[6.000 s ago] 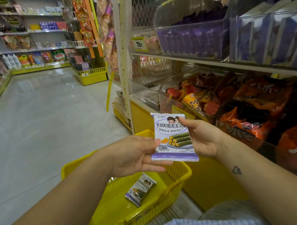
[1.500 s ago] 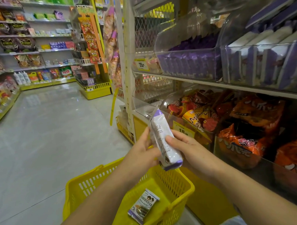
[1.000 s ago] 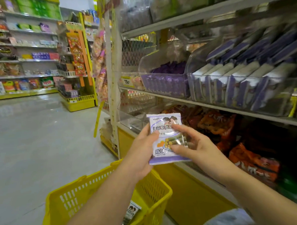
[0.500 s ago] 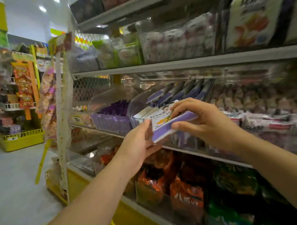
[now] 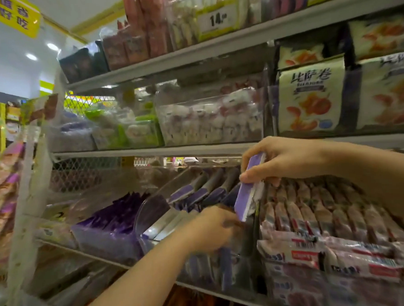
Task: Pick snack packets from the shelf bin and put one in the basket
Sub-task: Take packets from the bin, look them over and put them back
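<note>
Right hand (image 5: 282, 159) pinched a purple snack packet (image 5: 248, 192) edge-on just above the clear shelf bin (image 5: 150, 213), left hand (image 5: 209, 229) blurred at the bin's front rim, fingers curled, hold impossible to tell.

Two hands: left hand (image 5: 209, 229), right hand (image 5: 282, 158). One purple-edged packet (image 5: 244, 197), pinched by the right hand. Three shelf boards (image 5: 150, 152). One price tag (image 5: 217, 19), far top. Two ceiling lights (image 5: 52, 46), far left. One yellow sign (image 5: 12, 15). At least four white bags (image 5: 309, 97), right. Binned packets: too blurred to count.
</note>
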Motion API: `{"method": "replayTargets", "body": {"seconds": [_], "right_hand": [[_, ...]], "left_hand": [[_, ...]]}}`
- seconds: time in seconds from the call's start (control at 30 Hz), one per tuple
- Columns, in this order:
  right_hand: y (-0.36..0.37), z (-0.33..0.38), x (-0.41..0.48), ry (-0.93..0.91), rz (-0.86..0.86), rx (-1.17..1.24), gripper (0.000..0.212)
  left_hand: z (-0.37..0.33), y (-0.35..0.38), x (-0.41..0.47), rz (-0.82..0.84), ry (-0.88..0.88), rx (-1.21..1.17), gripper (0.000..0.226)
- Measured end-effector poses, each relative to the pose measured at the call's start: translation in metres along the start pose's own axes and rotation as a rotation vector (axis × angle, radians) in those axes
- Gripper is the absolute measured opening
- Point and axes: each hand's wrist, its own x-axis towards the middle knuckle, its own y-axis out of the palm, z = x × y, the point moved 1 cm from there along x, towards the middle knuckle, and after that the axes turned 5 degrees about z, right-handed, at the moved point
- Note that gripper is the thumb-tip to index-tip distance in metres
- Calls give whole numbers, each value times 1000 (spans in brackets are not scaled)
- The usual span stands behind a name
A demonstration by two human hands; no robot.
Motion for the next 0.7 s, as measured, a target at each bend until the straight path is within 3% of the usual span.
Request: {"method": "replayTargets", "body": {"seconds": [0.17, 0.37, 0.53, 0.7], "right_hand": [[12, -7, 22, 5, 74, -176, 25], [12, -1, 34, 32, 114, -180, 32], [39, -2, 45, 85, 241, -269, 20], [68, -9, 52, 114, 301, -383, 27]], "left_hand": [[8, 10, 22, 177, -58, -26, 5], [29, -4, 21, 164, 4, 79, 34], [44, 1, 21, 137, 68, 86, 39], [53, 3, 22, 122, 47, 80, 47]]}}
